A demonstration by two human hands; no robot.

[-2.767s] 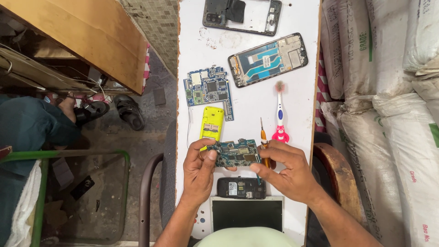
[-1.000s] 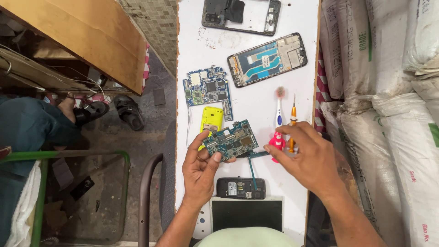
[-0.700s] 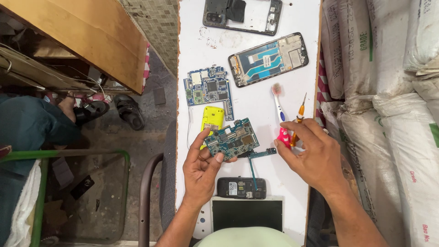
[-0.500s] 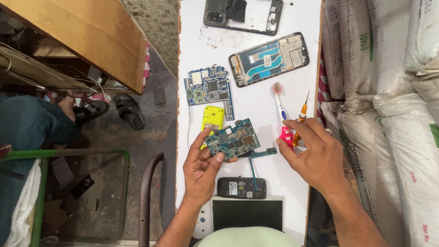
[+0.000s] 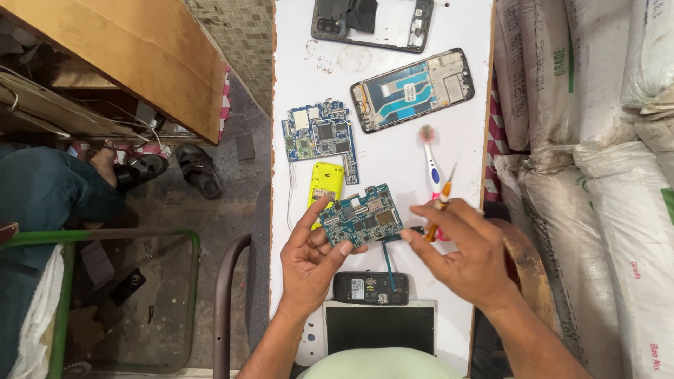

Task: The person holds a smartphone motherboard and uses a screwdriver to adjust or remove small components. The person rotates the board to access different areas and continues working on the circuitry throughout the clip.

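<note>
Two circuit boards: one gripped in the left hand (image 5: pixel 309 263), one (image 5: pixel 321 139) mid-worktop (image 5: pixel 298 63). Right hand (image 5: pixel 467 256) fingers pinch one orange screwdriver (image 5: pixel 441 203). Two phone frames by the far edge.

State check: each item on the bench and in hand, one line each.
Left hand: holds green circuit board, lifted off the table.
Right hand: pinches orange screwdriver, tip up.
Blue circuit board: bare, flat on table.
Phone frame: opened, insides showing.
Dark back cover: detached, lying flat.
Toothbrush: lying flat, untouched.
Small black phone: back open.
</note>
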